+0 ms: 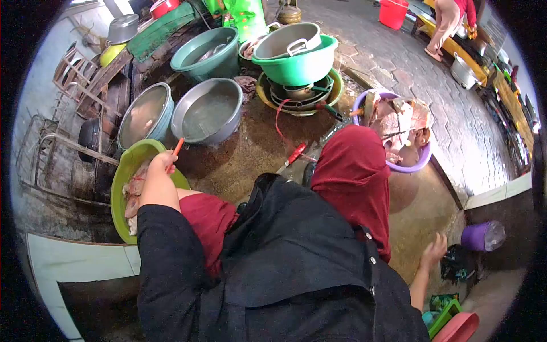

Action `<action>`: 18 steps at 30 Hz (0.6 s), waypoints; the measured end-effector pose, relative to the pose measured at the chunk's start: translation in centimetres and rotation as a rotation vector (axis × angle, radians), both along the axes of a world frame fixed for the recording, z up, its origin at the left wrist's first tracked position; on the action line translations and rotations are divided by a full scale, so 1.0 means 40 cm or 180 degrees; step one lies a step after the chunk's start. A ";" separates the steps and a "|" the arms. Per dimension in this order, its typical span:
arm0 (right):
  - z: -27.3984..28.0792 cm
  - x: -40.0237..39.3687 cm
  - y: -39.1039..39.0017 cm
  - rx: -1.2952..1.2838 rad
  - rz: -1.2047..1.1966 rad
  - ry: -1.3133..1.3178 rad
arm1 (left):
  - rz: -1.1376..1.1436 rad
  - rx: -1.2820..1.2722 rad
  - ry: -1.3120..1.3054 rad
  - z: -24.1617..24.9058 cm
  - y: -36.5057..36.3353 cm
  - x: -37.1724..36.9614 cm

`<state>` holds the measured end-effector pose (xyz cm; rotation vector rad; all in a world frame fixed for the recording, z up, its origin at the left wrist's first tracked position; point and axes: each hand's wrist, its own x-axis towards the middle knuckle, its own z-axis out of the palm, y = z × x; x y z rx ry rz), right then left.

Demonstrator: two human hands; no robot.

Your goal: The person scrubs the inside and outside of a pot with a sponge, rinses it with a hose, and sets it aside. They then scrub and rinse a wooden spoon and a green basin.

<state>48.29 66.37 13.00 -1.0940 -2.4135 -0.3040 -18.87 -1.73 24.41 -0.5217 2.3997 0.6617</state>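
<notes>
My left hand [162,163] is closed around an orange-handled tool [179,146], held at the rim of a lime-green basin [118,196]; the tool's working end is hidden. Pale and pinkish pieces of meat [134,191] lie in that basin, below my forearm. On the far right, my right hand [434,251] is stretched out with nothing in it. Its fingers are apart, near a black plastic bag [456,261] and a purple bucket [474,236]. A red-handled knife [296,154] lies on the wet floor in front of my knees.
Large chunks of meat [397,122] fill a purple basin [423,162]. Two grey basins of water [181,115] [123,125] and a teal tub [185,67] stand ahead. Nearby are stacked pots with a green basin [299,69]. A person [447,23] bends near a bench.
</notes>
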 end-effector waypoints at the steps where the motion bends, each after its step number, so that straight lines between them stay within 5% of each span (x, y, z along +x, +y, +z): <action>1: 0.035 -0.090 -0.006 -0.0045 0.0177 -0.0021 | 0.0017 0.0028 0.0024 0.020 -0.005 0.003; 3: 0.101 -0.253 -0.006 -0.0226 0.0638 0.0078 | -0.0707 -0.0335 -0.0180 0.061 -0.026 0.018; 7: 0.173 -0.545 0.003 -0.0330 0.1485 0.0434 | -0.0450 -0.0010 -0.0265 0.201 -0.030 0.053; 13: 0.319 -1.058 -0.078 -0.0393 0.2861 0.0689 | -0.0568 -0.0023 0.0511 0.119 -0.096 0.043; 18: 0.392 -1.517 -0.202 -0.0317 0.3291 0.0161 | -0.0397 -0.0083 0.0775 0.019 -0.147 0.008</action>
